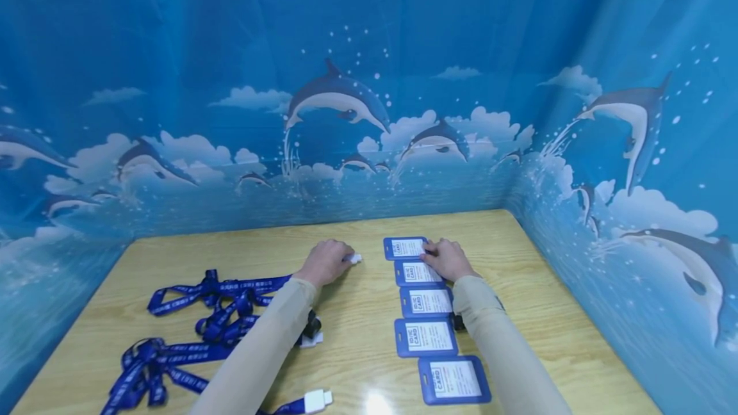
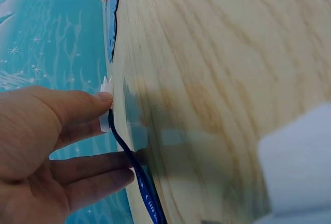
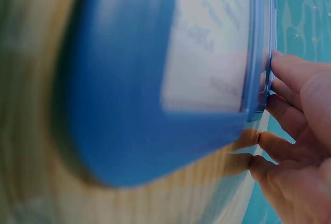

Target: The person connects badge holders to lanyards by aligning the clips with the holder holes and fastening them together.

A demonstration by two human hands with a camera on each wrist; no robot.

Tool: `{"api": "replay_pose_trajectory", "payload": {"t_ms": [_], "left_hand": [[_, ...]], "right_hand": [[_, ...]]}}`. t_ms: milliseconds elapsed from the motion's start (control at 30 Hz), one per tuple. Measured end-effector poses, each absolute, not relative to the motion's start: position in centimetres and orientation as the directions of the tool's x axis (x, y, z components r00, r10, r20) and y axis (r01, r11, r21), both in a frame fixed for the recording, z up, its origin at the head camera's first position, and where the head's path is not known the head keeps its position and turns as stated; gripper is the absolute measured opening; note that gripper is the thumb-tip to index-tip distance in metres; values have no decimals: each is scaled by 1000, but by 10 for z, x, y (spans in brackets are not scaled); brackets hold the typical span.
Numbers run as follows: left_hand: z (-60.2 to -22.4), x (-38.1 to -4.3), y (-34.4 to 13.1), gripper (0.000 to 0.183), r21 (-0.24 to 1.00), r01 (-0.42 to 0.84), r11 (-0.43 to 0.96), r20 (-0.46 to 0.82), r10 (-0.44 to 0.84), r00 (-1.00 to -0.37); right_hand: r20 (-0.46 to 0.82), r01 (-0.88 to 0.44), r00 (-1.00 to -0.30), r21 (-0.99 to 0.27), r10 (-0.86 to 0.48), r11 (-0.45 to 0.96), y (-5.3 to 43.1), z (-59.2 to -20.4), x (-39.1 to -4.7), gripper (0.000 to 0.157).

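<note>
Between the thumb and forefinger of my left hand (image 1: 327, 262) is the white plastic clip (image 2: 106, 105) of a blue lanyard, whose strap (image 2: 142, 177) trails down below it. In the head view that clip (image 1: 355, 259) shows just past the fingertips. My right hand (image 1: 451, 260) pinches the right edge of the farthest blue ID card holder (image 1: 403, 248), seen edge-on by the fingertips in the right wrist view. Nearer holders (image 1: 425, 301) continue the column toward me, each with a white card inside. One holder (image 3: 124, 131) looms large and blurred in the right wrist view.
Bunched blue lanyards (image 1: 225, 319) lie on the left of the wooden table (image 1: 357, 312). Another white clip (image 1: 316, 400) lies near the front edge, and one more (image 1: 312, 340) shows beside the left forearm. A blue dolphin-print curtain (image 1: 369, 191) stands behind and along the sides.
</note>
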State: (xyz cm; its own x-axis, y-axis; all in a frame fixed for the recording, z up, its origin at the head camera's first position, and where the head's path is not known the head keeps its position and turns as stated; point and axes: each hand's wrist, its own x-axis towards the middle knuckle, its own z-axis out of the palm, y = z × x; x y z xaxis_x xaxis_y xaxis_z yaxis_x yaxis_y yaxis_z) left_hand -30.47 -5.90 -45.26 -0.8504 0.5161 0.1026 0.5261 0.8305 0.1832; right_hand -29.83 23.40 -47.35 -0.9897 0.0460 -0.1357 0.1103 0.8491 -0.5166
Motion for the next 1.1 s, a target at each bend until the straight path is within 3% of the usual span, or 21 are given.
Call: {"api": "replay_pose_trajectory", "payload": {"t_ms": [1100], "left_hand": [[-452,-307,-49,10,156,471,868,80,464,-882]], "right_hand": [[-145,129,-988,-532,60,837,235,-475,-299,44]]}}
